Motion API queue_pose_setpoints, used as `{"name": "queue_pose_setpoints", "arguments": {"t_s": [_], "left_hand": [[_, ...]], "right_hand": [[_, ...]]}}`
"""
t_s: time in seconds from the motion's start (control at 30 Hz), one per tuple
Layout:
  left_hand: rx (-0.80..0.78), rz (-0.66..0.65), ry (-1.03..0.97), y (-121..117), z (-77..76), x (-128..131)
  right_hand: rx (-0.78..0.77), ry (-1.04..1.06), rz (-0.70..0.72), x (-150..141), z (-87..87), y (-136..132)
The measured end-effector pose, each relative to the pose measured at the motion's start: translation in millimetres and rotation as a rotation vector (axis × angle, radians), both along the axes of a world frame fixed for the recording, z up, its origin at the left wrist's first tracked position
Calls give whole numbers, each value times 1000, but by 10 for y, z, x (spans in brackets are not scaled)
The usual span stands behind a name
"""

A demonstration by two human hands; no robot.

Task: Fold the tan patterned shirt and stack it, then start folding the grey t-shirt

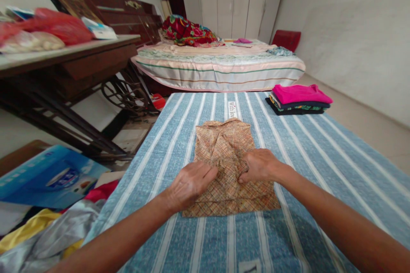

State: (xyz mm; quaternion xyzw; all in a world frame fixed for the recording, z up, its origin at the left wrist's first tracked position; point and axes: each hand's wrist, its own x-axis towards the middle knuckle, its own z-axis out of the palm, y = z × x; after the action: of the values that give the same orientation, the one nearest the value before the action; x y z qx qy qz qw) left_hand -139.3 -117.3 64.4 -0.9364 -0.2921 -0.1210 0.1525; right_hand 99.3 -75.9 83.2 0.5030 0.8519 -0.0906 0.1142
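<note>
A brown plaid shirt (pixel 224 145) lies folded into a rough rectangle on the striped blue cloth (pixel 153 153), its middle bunched into creases. My left hand (pixel 194 181) is closed on the fabric left of its centre, fingers curled and partly hidden. On the other side, my right hand (pixel 259 165) pinches the fabric between thumb and bent fingers. A short gap of wrinkled cloth separates the two hands. The shirt's lower edge, nearest me, lies fairly flat.
A stack of folded clothes (pixel 299 100), bright pink on top, sits at the far right. Beyond is a bed (pixel 221 70) with a red floral blanket (pixel 188 32). Left are a sewing-machine table (pixel 96 53), a blue box (pixel 54 177) and loose clothes (pixel 54 232).
</note>
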Motion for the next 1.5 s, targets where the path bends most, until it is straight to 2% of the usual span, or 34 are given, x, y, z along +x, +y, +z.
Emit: {"name": "queue_pose_setpoints", "arguments": {"t_s": [0.13,0.3,0.4,0.5,0.57,0.67,0.83,1.0,1.17,1.23,1.37,1.5], "left_hand": [[103,-45,-36,-88,4,-53],[84,-71,-67,-129,-49,-119],[87,-101,-102,-123,-101,-132],[73,-108,-155,-159,-125,-115],[35,-75,-206,-215,-130,-103],[-51,42,-285,-312,-139,-106],[-190,170,-321,-397,-157,-141],[-191,194,-269,-420,-167,-135],[-151,108,-182,-432,-168,-153],[-155,115,-185,-431,-170,-176],[-191,226,-225,-389,-143,-205],[-397,414,-199,-268,3,-162]], "right_hand": [[72,46,-42,14,-9,-119],[284,136,4,75,-150,-272],[487,265,150,123,-261,-353],[699,425,390,160,-297,-472],[750,484,530,176,-276,-581],[715,513,642,190,-237,-755],[625,483,673,190,-256,-921],[577,481,674,170,-278,-927],[496,504,637,175,-274,-927],[462,525,601,182,-291,-932],[399,559,531,188,-315,-923],[282,552,473,185,-238,-850]]}}
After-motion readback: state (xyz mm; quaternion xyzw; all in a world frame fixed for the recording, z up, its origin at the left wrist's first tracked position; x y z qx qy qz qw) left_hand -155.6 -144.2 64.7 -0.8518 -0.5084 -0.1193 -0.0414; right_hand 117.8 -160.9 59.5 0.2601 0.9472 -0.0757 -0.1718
